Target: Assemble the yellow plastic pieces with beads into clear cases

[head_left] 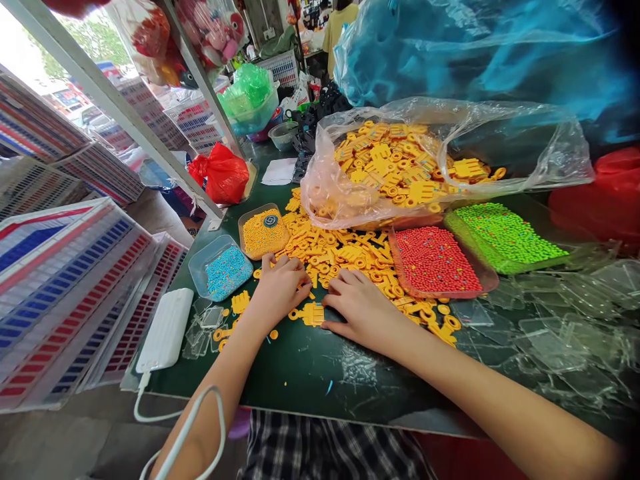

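Note:
My left hand (283,288) rests at the near edge of a pile of yellow plastic pieces (345,257); its fingers are bent and apart, and I see nothing held. My right hand (359,308) lies opposite, fingers spread and curved, fingertips at the pile. Between the two hands, flat on the dark green table (300,380), is one yellow hand-shaped piece with a ring (313,314). The right thumb is close to that piece; whether it touches, I cannot tell. More yellow pieces fill the clear plastic bag (330,200) behind the pile.
Trays of blue beads (227,272), yellow beads (260,237), red beads (437,260) and green beads (510,233) surround the pile. Clear plastic cases (560,340) lie at right. A white power bank (165,330) with a cable sits at left, beside stacked crates (75,293).

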The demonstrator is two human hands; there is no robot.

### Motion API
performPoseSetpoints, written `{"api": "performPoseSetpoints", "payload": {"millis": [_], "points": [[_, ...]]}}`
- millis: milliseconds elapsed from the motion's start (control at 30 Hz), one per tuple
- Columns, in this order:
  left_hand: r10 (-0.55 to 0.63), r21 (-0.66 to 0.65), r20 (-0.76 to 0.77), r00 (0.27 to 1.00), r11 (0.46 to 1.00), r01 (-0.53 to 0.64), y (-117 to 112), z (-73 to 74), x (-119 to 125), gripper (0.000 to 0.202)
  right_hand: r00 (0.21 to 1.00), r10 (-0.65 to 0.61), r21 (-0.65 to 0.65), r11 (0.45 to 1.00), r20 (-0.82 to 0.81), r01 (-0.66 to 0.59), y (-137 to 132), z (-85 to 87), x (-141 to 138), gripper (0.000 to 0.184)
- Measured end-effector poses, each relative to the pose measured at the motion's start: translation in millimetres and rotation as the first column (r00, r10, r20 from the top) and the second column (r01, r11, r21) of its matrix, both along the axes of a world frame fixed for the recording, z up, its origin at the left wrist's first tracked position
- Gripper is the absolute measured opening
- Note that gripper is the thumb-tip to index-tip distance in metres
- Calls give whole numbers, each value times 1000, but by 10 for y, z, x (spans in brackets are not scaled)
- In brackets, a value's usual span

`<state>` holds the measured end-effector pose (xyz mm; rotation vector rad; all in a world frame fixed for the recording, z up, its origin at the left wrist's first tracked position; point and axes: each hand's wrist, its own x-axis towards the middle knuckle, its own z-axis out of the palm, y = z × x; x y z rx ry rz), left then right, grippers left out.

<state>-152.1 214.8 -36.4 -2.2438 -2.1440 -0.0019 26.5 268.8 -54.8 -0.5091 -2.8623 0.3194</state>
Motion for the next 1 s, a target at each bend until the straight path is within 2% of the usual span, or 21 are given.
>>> {"api": "performPoseSetpoints", "payload": {"millis": [100, 233, 300, 500, 633, 833, 1000], "points": [[-4, -37, 54, 999, 999, 6, -14, 32, -10, 16, 1000, 2, 7, 1000, 1, -2, -2, -4, -3, 26], [-47, -75, 262, 964, 995, 69, -116, 61, -56, 12, 1000, 0, 15, 1000, -4, 0, -5, -21, -1, 27], [-71, -94, 313, 947, 990, 105, -166, 54, -76, 11, 1000, 2, 25, 1000, -15, -2, -4, -27, 2, 27], [-99, -96, 293, 951, 987, 133, -189, -4, -65, 15, 1000, 8, 12, 1000, -13, -8, 1, -26, 5, 25], [-105, -95, 306, 946, 986, 140, -190, 12, -83, 15, 1000, 11, 10, 1000, -23, -11, 0, -36, 6, 26], [-6, -44, 367, 930, 999, 23, -247, 90, -218, 14, 999, 29, 7, 1000, -41, -29, 8, -45, 6, 24], [7, -52, 332, 943, 999, 10, -246, 41, -213, 11, 998, 30, 19, 999, -58, -29, 9, -54, 6, 24]]}}
